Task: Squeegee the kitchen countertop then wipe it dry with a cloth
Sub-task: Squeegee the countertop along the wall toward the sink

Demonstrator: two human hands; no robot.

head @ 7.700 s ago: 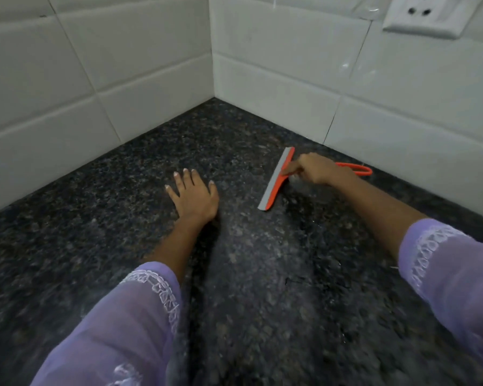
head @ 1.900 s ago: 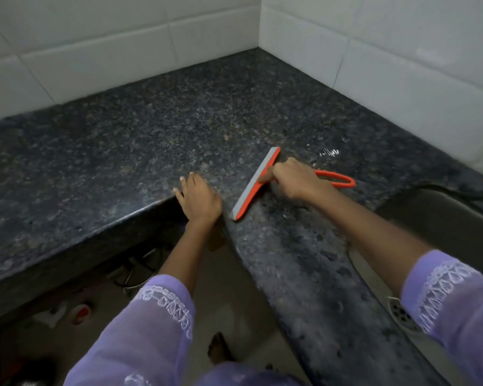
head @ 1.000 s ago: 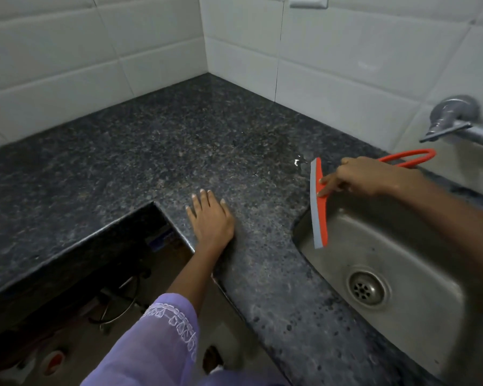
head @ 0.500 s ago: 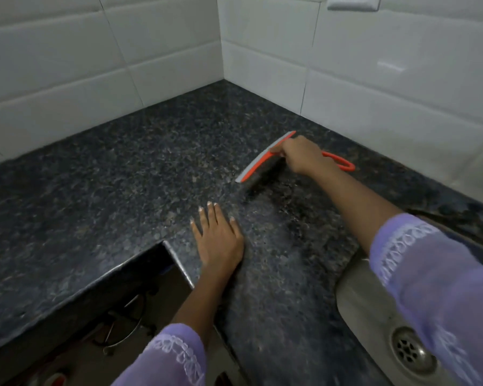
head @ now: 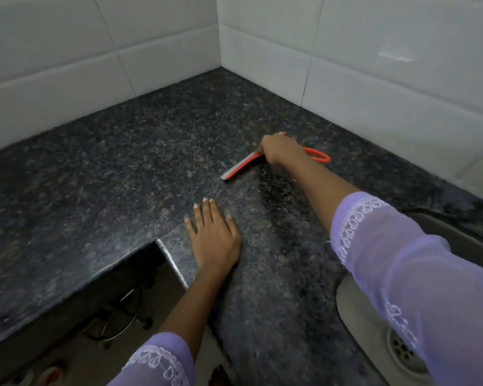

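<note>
Up at about 1 o'clock on the dark granite countertop (head: 101, 174), the right hand (head: 276, 148) is wrapped around the orange squeegee (head: 241, 168), blade down on the stone, looks like it's touching but it's a bit blurry. Left hand (head: 214, 238) lies flat, fingers spread, holding nothing, near the inner corner edge. Steel sink (head: 374, 338) sits at 4 o'clock.

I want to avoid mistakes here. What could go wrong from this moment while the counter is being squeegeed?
1. The squeegee points toward the counter's inner edge, not the sink; water may be pushed onto the floor.
2. The left hand lies flat in the blade's likely path and may get wet or smear the surface.
3. The right hand grips near the blade, so pressure may be uneven, leaving streaks.
</note>
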